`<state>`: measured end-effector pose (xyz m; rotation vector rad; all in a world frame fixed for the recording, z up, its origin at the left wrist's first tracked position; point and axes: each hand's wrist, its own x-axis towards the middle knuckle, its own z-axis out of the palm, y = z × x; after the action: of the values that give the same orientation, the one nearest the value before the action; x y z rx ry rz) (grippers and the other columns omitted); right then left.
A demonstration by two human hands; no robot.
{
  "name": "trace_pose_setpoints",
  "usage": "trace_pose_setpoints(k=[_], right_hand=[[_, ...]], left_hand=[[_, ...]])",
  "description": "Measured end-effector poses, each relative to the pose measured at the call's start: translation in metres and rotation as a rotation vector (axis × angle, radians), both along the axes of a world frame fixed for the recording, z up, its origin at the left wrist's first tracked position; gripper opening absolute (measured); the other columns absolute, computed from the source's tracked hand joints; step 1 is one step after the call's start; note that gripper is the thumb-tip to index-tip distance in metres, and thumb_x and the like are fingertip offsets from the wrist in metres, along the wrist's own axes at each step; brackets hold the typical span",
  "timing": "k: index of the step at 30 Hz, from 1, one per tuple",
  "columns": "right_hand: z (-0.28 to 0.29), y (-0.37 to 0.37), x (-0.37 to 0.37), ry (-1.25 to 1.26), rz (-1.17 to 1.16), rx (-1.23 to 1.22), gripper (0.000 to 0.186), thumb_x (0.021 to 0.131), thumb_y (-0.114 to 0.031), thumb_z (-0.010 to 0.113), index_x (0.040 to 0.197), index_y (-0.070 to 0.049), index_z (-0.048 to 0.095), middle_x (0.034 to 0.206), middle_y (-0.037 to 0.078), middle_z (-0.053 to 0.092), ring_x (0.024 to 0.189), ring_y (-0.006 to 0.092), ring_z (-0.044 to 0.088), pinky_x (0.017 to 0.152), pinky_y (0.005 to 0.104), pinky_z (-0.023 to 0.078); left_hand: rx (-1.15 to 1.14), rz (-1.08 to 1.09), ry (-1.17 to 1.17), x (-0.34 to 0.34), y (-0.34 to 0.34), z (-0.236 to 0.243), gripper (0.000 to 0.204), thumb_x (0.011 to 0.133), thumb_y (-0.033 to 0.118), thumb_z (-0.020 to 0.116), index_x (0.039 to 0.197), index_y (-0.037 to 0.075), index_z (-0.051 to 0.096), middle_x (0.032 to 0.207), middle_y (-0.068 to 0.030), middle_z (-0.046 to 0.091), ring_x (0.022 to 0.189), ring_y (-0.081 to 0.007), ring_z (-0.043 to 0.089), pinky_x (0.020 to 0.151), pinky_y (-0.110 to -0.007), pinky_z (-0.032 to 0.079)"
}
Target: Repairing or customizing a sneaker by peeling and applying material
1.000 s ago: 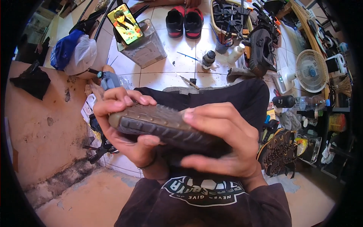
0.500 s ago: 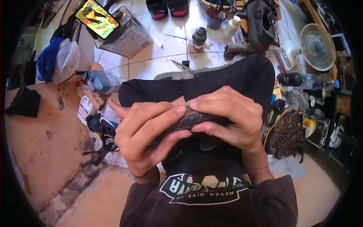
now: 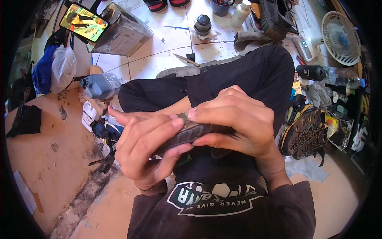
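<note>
A shoe, its grey-brown ridged sole edge showing, is held crosswise over my lap, mostly hidden by fingers. My left hand grips it from the left, fingertips over the top and thumb along the lower edge. My right hand grips from the right the same way, its fingertips beside the left ones and the two thumb tips close together underneath. A bare lower leg and dark trousers lie behind them.
Ahead on tiles are a phone on a metal can, a dark bottle, a thin tool and shoes. Left are a grey jug and bags; right, a fan and a brown sandal-like shoe.
My left hand has shifted from the shoe's far end toward its middle, and both hands now close over it, covering most of it. The surroundings have slid upward and outward in the view.
</note>
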<state>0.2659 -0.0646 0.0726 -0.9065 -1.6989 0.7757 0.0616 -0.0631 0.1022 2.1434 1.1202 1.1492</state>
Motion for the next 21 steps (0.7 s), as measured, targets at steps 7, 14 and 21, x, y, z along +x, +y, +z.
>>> trace_pose_setpoints(k=[7,14,21], right_hand=[[-0.003,-0.002,0.0,-0.04,0.058,0.053,0.036,0.069,-0.021,0.082,0.1,-0.006,0.071,0.094,0.005,0.071,0.076,0.0187,0.065,0.069,0.0307,0.047],[-0.008,0.0,-0.015,-0.321,0.291,-0.077,0.037,0.081,-0.036,0.073,0.107,-0.011,0.067,0.098,0.003,0.067,0.089,0.0201,0.063,0.077,0.0327,0.044],[-0.088,0.131,-0.018,-0.937,0.284,-0.378,0.036,0.087,-0.037,0.065,0.099,-0.003,0.069,0.092,0.018,0.069,0.086,0.0366,0.067,0.075,0.0449,0.052]], left_hand=[[-0.029,-0.017,0.075,-0.007,-0.008,0.0,0.04,0.064,0.013,0.082,0.101,0.003,0.072,0.09,-0.0104,0.069,0.074,-0.0223,0.064,0.065,-0.029,0.047],[-0.141,0.084,-0.062,-0.05,-0.047,-0.058,0.034,0.076,0.017,0.079,0.104,0.002,0.066,0.094,-0.0134,0.069,0.079,-0.0255,0.065,0.07,-0.032,0.049],[-0.638,0.292,-0.22,-0.083,-0.062,-0.115,0.023,0.085,0.01,0.067,0.104,-0.001,0.06,0.09,-0.008,0.067,0.083,-0.0135,0.064,0.075,-0.026,0.049]])
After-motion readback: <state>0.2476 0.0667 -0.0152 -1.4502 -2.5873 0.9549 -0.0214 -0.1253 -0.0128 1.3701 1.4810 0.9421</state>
